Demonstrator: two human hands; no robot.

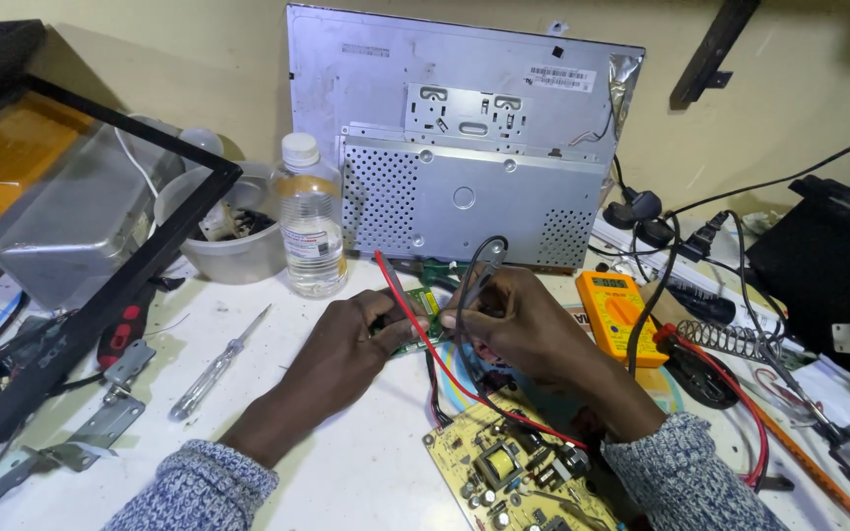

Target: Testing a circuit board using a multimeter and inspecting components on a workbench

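Clear plastic bottle (309, 228), white cap on, mostly full of clear liquid, stands upright beside a grey bowl (231, 248) holding dark bits and pale scraps too small to identify. Metal monitor back panel (464, 147) leans against the wall behind them. Open white table (346, 452) lies between the forearms and out to the left, where a clear-handled screwdriver (218, 366) lies loose; the right side is crowded with a yellow multimeter (620, 313), cables and a soldering stand. Left hand (341, 349) has its fingers curled, pinching a small green circuit board (425, 313) at table centre. Right hand (518, 324) is closed around a black probe (474, 280), tip on that board. A yellowish power board (509, 477) sits at the near edge.
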